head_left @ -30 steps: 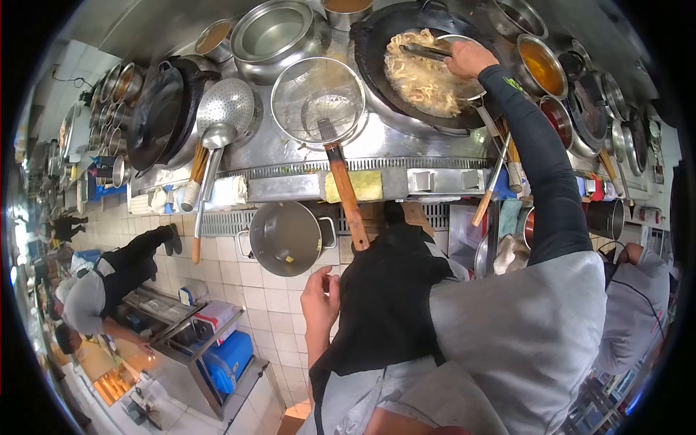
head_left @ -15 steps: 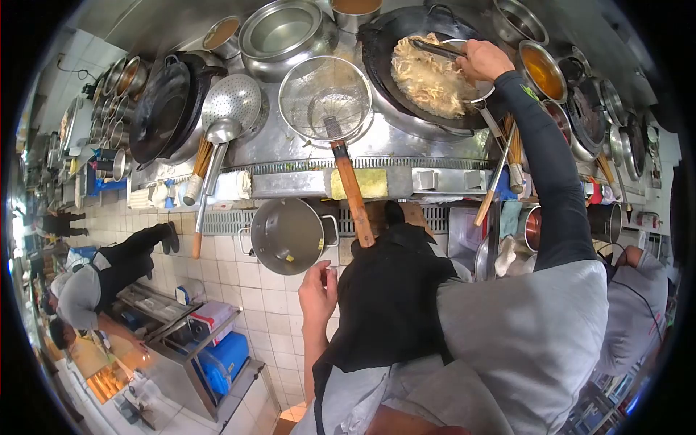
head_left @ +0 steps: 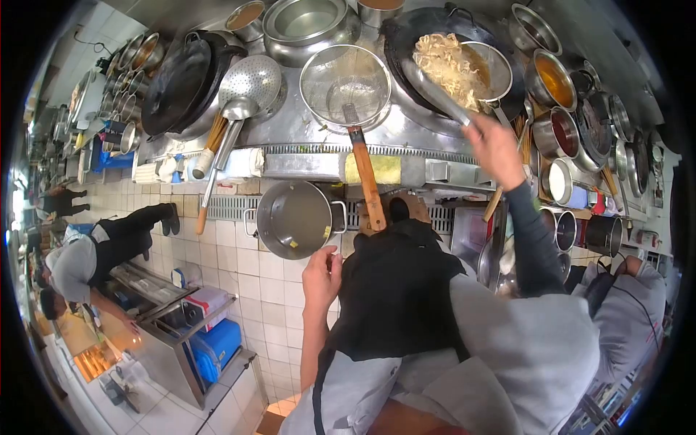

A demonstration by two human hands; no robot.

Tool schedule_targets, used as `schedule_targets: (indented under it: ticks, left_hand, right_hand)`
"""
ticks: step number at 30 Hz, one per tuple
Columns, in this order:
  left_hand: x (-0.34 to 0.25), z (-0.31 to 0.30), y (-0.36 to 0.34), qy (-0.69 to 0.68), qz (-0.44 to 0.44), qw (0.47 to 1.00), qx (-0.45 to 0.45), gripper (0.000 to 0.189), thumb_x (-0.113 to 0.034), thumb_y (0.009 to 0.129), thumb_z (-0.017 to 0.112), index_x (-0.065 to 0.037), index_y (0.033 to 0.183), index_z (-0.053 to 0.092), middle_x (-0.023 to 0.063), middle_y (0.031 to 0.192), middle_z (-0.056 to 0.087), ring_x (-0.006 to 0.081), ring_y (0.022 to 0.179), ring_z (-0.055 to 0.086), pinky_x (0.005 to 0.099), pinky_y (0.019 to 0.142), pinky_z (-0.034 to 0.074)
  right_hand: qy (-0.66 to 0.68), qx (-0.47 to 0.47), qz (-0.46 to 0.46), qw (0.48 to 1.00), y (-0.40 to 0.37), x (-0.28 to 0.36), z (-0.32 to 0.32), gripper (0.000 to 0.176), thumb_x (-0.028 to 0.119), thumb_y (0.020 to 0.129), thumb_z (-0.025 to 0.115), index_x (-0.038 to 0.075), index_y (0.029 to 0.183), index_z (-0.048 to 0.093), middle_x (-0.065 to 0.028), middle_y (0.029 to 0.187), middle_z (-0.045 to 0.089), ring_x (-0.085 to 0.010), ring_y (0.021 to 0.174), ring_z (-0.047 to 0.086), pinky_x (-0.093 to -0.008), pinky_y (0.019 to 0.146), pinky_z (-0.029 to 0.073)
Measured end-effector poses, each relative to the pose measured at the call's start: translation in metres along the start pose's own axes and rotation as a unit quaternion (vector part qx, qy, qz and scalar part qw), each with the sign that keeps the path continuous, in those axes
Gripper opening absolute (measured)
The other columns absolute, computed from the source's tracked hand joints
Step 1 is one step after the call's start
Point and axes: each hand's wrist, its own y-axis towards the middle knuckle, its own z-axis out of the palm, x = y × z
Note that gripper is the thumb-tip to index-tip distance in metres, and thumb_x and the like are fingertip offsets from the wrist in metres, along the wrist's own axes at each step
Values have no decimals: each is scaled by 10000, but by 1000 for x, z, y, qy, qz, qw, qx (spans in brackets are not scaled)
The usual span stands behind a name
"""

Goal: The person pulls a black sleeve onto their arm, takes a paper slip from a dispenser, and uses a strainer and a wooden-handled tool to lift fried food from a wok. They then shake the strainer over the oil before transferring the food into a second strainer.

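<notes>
My right hand (head_left: 496, 151) is closed around the end of long grey metal tongs (head_left: 438, 94), whose far part reaches into the black wok (head_left: 406, 32) at the back right. Pale strips of food (head_left: 446, 65) lie in the wok. A round strainer (head_left: 500, 58) rests in the wok, right of the food. My left hand (head_left: 322, 275) hangs low by my apron, fingers loosely bent and apart, with nothing visible in it. Just beyond it is a deep steel pot (head_left: 293, 221) with bits of yellow inside.
A wooden-handled mesh strainer (head_left: 344, 83) and a perforated ladle (head_left: 250, 83) lie on the steel range. Another black wok (head_left: 177, 87) stands left. Bowls of sauce (head_left: 554, 80) line the right side. Another person (head_left: 94, 264) bends over a counter at left; one more (head_left: 623, 308) is at right.
My right hand has drawn back from the wok toward me, still with the tongs, which now slant across the wok's near left side. The strainer's bowl shows more fully. My left hand stays low.
</notes>
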Motion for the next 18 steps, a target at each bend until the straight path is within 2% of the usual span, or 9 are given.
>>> schedule_targets:
  ticks: [2,4,5,7,10,11,14,15,18]
  left_hand:
    - [5,3,-4,-3,12,1000,2,197,-119,915,678,-25,1087,655,146,854,669,251,722,666,358,659,537]
    - [6,3,-6,1,22,1000,16,194,-124,913,676,-32,1083,653,148,846,661,263,714,660,368,658,537]
    - [5,0,-7,7,24,999,29,193,-126,913,675,-32,1081,653,148,847,662,263,712,660,368,659,536]
    - [4,-5,-9,18,43,998,39,191,-127,914,672,-30,1077,654,151,851,665,266,706,660,366,656,532]
    - [13,-15,-13,1,21,998,52,205,-137,918,677,-14,1080,656,146,854,680,250,721,669,346,676,533]
    - [16,-17,-14,4,25,998,52,187,-121,912,670,-24,1072,659,146,846,667,265,699,659,365,647,529]
    - [25,-20,-21,19,33,998,58,185,-129,917,668,-20,1067,658,144,843,668,262,696,660,367,647,529]
    - [26,-21,-24,9,38,998,54,185,-133,919,666,-20,1066,658,144,844,668,264,700,661,369,651,529]
    - [35,-30,-39,-7,32,999,43,187,-143,923,663,-24,1067,658,145,850,669,271,714,665,375,661,531]
  right_hand:
    - [-37,-34,31,998,-56,-8,63,387,300,947,605,-6,1181,636,-261,998,676,-441,840,670,-511,710,537]
    - [-104,81,158,979,-96,-10,113,454,321,953,588,10,1283,574,-272,996,649,-453,823,669,-529,699,537]
    - [-112,104,160,975,-111,-16,126,464,324,958,579,9,1298,562,-269,984,643,-453,813,668,-531,697,538]
    - [-126,149,163,967,-124,-18,136,484,331,967,560,7,1326,537,-262,960,632,-454,793,666,-535,692,538]
    - [-136,61,156,977,-122,-1,113,468,301,980,531,-13,1327,525,-269,992,634,-455,791,666,-532,693,540]
    - [-133,35,142,980,-122,5,108,461,281,987,513,-18,1337,517,-270,1014,633,-446,792,671,-528,693,545]
    - [-182,132,119,967,-145,-46,160,474,287,985,519,-15,1351,512,-260,1007,627,-434,788,674,-514,687,555]
    - [-205,167,128,956,-138,-29,145,483,282,982,517,-16,1362,505,-257,1032,624,-427,800,681,-502,695,562]
    - [-148,52,143,977,-134,13,121,452,254,978,506,-17,1339,516,-273,1082,618,-434,836,684,-515,734,560]
